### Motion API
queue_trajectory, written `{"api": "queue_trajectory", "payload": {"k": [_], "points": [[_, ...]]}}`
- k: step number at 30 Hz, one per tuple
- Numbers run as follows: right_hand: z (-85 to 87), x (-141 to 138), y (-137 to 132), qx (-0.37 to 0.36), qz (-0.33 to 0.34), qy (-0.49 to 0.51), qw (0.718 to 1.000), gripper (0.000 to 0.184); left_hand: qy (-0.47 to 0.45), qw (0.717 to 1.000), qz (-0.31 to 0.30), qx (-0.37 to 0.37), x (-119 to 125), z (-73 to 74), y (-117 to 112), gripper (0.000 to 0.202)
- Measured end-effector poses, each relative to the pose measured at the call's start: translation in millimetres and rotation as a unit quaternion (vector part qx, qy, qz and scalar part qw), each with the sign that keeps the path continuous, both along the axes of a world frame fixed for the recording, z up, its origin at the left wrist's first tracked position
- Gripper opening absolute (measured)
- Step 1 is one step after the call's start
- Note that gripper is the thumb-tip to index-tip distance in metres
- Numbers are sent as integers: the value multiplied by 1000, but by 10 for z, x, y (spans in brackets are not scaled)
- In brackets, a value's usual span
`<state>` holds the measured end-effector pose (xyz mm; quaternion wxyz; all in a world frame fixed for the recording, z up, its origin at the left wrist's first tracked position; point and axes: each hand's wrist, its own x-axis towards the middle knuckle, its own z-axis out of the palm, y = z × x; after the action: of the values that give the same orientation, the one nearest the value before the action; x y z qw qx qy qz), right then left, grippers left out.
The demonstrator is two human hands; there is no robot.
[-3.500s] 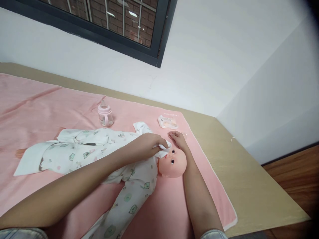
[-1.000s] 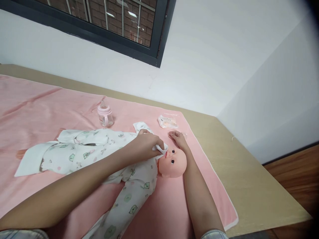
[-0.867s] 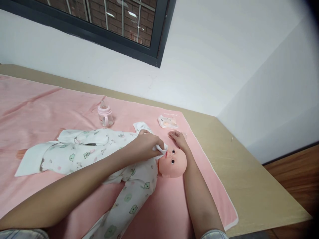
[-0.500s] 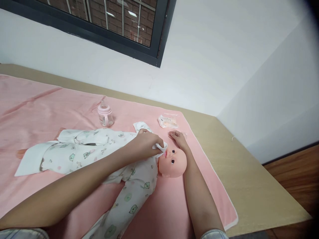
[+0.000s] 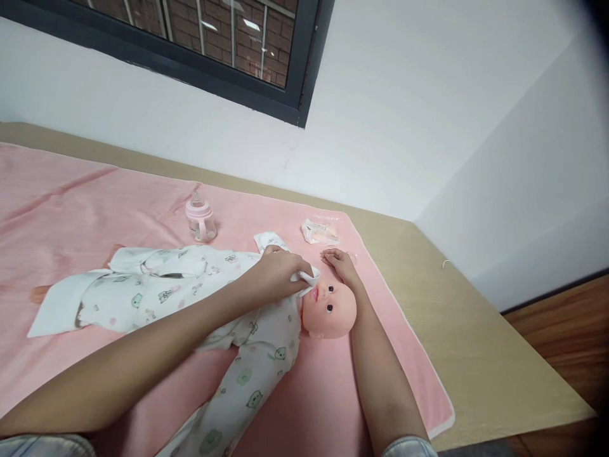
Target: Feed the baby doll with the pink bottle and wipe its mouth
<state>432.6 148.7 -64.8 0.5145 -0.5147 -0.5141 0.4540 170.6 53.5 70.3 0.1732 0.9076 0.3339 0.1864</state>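
Note:
A baby doll (image 5: 332, 310) in a white printed romper (image 5: 190, 285) lies on a pink blanket (image 5: 95, 203), its head to the right. My left hand (image 5: 276, 274) is closed on a small white cloth (image 5: 307, 279) and presses it against the doll's mouth and chin. My right hand (image 5: 339, 263) rests flat, fingers stretched out, on the blanket just behind the doll's head, with my forearm running alongside the head.
A small pink baby bottle (image 5: 200, 219) stands behind the doll's body. A small packet (image 5: 321, 232) lies near the blanket's far right corner. The blanket covers a tan table (image 5: 476, 336) set against a white wall, with wooden floor to the right.
My left hand with the white cloth has slid a little from over the doll's cheek toward its mouth and chin. My right hand has stayed in place.

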Motion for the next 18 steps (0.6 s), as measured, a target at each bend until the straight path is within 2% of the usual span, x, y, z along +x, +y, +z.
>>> {"api": "queue_trajectory", "payload": {"k": [14, 18], "points": [[33, -12, -27, -6, -4, 2, 1000, 26, -32, 999, -8, -2, -2, -6, 10, 28], [26, -13, -20, -3, -6, 2, 1000, 27, -50, 998, -3, -24, -2, -18, 19, 33]]}}
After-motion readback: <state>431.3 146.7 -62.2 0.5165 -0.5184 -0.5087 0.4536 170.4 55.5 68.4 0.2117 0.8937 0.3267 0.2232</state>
